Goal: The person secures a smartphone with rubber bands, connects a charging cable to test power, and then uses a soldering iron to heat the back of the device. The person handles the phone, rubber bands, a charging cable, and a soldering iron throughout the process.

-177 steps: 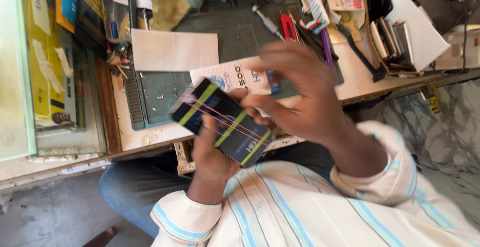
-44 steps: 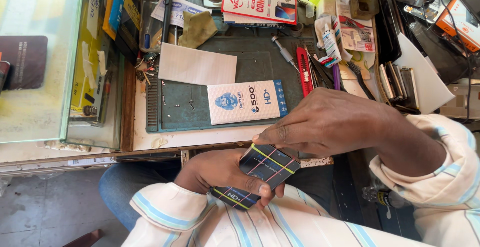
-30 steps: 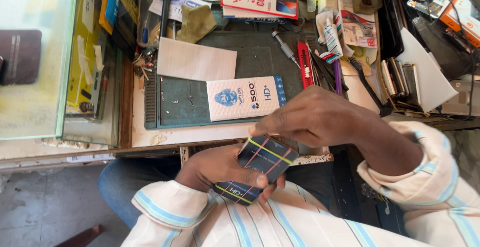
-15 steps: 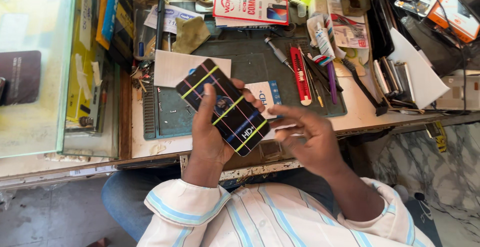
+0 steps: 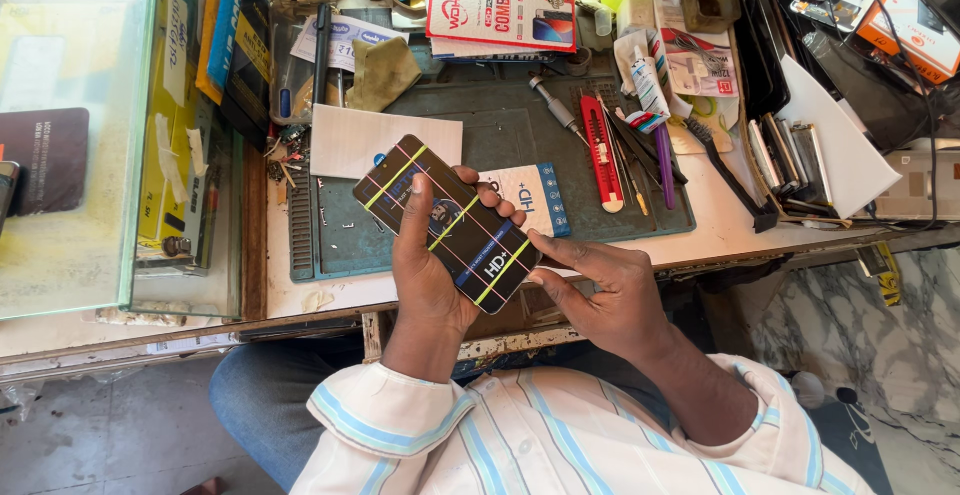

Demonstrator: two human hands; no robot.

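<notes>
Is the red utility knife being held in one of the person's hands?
No, the red utility knife lies on the green work mat, while the left hand holds a dark phone.

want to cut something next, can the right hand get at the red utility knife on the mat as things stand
Probably yes. The right hand holds nothing, only its fingertips touch the phone in the left hand. The red utility knife lies uncovered on the green mat just beyond, nothing between them.
</notes>
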